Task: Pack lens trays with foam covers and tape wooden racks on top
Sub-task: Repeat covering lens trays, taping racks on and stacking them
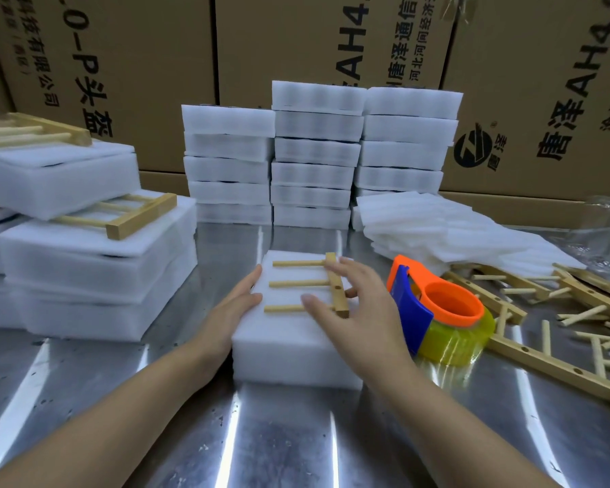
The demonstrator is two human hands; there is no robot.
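Observation:
A white foam-covered lens tray (289, 346) lies on the metal table in front of me. On top of it rests a wooden rack (310, 285) with three dowels pointing left. My left hand (231, 311) lies flat against the tray's left side, fingers straight. Over the rack's right bar my right hand (353, 308) rests with spread fingers touching the wood and the foam. An orange and blue tape dispenser (437, 311) with yellowish tape stands just right of the tray.
Stacked foam trays (314, 153) stand behind. Packed trays with racks (96, 255) pile up at the left. Loose foam sheets (455, 230) and several wooden racks (550, 311) lie at the right. Cardboard boxes (120, 65) form the back wall.

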